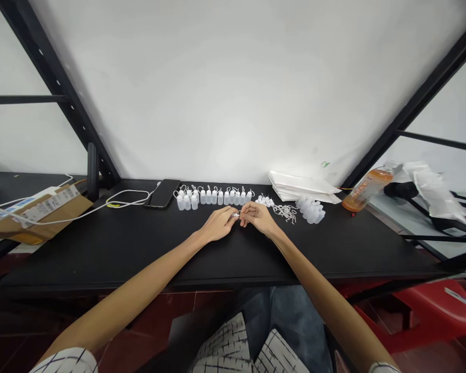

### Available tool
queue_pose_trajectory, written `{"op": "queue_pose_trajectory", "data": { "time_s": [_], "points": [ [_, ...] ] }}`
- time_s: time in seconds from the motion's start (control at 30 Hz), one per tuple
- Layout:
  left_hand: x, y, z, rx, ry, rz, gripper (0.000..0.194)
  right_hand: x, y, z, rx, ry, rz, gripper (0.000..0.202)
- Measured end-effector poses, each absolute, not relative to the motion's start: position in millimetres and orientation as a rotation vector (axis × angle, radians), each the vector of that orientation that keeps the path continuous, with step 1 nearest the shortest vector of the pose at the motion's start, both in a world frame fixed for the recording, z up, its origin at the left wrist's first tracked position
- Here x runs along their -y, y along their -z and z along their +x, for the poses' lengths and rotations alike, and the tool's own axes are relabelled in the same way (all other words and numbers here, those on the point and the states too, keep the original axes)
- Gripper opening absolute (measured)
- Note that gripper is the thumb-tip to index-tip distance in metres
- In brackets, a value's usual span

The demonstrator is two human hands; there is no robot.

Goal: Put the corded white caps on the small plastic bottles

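A small white piece (pixel 236 215) sits between the two hands, above the front-to-middle part of the black table (pixel 140 248); it is too small to make out well, though it looks like a bottle cap. The left hand (pixel 220 224) pinches it between thumb and forefinger, while the right hand (pixel 255 216) meets it from the other side with curled fingers, their exact grip unclear. Just beyond stand capped white bottles (pixel 220 198), lined up and each with a thin loop on top. Beside the right hand lie loose white caps (pixel 264 200), then a tangle of white strips (pixel 286 213) and a cluster of uncapped bottles (pixel 311 211). Behind these is a stack of white sheets (pixel 303 186); farther right, an orange bottle (pixel 367 190) lies tilted. A black phone (pixel 163 194) and a white cable (pixel 130 203) lie left of the lined-up bottles.
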State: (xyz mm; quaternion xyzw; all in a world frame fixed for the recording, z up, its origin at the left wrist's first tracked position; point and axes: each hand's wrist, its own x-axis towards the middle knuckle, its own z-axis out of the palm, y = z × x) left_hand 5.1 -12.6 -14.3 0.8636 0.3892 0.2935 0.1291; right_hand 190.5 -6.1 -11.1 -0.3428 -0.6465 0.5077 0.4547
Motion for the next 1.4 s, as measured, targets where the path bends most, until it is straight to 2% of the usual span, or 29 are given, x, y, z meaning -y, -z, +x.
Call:
{"op": "queue_pose_trajectory", "data": {
  "time_s": [0.4,1.4],
  "points": [
    [10.2,5.5,5.2,-1.027,-0.900,2.510,0.023,8.0,-1.5,193.2,1.532,-1.135,-0.857,0.031],
    [4.5,13.8,10.5,-1.084,-1.075,2.311,0.019,11.9,-3.3,193.1,1.614,-1.027,-0.898,0.033]
  ]
}}
